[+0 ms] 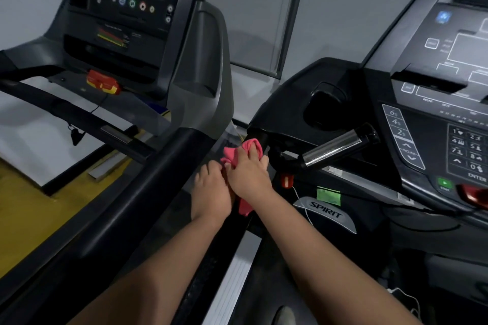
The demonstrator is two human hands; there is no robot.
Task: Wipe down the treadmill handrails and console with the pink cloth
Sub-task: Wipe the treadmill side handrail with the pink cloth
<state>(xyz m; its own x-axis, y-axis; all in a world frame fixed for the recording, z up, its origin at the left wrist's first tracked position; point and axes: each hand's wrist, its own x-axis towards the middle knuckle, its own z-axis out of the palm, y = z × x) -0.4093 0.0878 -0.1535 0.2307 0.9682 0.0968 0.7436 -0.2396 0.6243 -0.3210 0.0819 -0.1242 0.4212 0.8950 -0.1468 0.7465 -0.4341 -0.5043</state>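
while your right hand squeezes the pink cloth around the black handrail just below the spirit console, and your left hand grips its tail lower down, keep it wrapped snug and slide slowly along the whole rail.

A gym or fitness room, seen from above; two treadmills stand side by side, close together; at 11 o'clock the left treadmill's console shows round coloured buttons, with a red and yellow safety key block below it; at 3 o'clock the right treadmill's console carries a number keypad and incline arrows; a "SPIRIT" badge sits near 4 o'clock; plain grey walls behind; yellow floor at 9 o'clock.
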